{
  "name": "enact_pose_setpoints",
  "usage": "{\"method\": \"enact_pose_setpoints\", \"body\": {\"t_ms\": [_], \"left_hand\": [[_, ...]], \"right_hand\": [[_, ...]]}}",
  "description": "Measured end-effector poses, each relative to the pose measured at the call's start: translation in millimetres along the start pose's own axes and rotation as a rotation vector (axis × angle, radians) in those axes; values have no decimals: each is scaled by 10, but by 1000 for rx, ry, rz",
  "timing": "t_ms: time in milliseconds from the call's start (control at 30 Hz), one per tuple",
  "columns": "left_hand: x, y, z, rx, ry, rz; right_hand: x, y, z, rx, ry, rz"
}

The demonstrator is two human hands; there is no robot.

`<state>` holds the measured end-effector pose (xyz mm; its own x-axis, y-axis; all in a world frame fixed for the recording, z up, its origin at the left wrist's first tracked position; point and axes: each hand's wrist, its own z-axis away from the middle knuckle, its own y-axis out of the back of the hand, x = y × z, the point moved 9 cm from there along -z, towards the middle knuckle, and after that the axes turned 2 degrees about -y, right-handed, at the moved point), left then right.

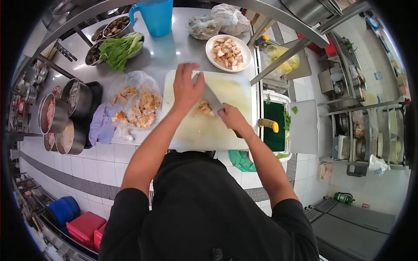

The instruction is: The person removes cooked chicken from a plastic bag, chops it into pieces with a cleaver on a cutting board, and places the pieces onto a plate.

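My right hand point(235, 118) is closed round the handle of a wide-bladed kitchen knife point(211, 96), whose blade slants up and left over the white cutting board point(226, 138). At the blade's far end is my left hand point(187, 89), fingers stretched out and slightly blurred, the thumb side right at the metal. Small pieces of cooked-looking meat point(203, 108) lie on the board beside the blade, below my left hand. Left of the board, larger meat pieces point(146, 108) rest on a spread clear plastic bag point(152, 81). Behind it stands a white plate point(209, 61) of cut meat chunks.
A blue pitcher point(156, 19), leafy greens point(117, 51) and tied plastic bags point(228, 19) stand at the back. Metal pots point(75, 138) and a purple cloth point(102, 124) are at the left. Right of the board, a yellow handle point(268, 125) overlaps an open green-lined bin point(273, 141).
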<state>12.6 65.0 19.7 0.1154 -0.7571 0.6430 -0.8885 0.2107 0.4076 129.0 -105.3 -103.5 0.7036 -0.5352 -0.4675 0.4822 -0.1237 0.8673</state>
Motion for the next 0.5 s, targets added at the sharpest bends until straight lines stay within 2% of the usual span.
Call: {"method": "enact_pose_setpoints", "body": {"t_ms": [67, 100, 200, 267, 367, 500], "left_hand": [[-13, -15, -321, 10, 170, 166], [-56, -3, -290, 13, 168, 161], [-360, 11, 136, 31, 208, 163], [-668, -45, 575, -95, 384, 106], [-680, -87, 965, -236, 413, 74], [-407, -205, 1101, -314, 377, 87]], "right_hand": [[250, -195, -71, -236, -202, -531], [215, -216, -50, -237, -197, -532], [192, 31, 127, 117, -147, -646], [204, 161, 222, 161, -185, -646], [208, 347, 351, 214, -257, -658], [253, 412, 346, 243, -252, -646]]}}
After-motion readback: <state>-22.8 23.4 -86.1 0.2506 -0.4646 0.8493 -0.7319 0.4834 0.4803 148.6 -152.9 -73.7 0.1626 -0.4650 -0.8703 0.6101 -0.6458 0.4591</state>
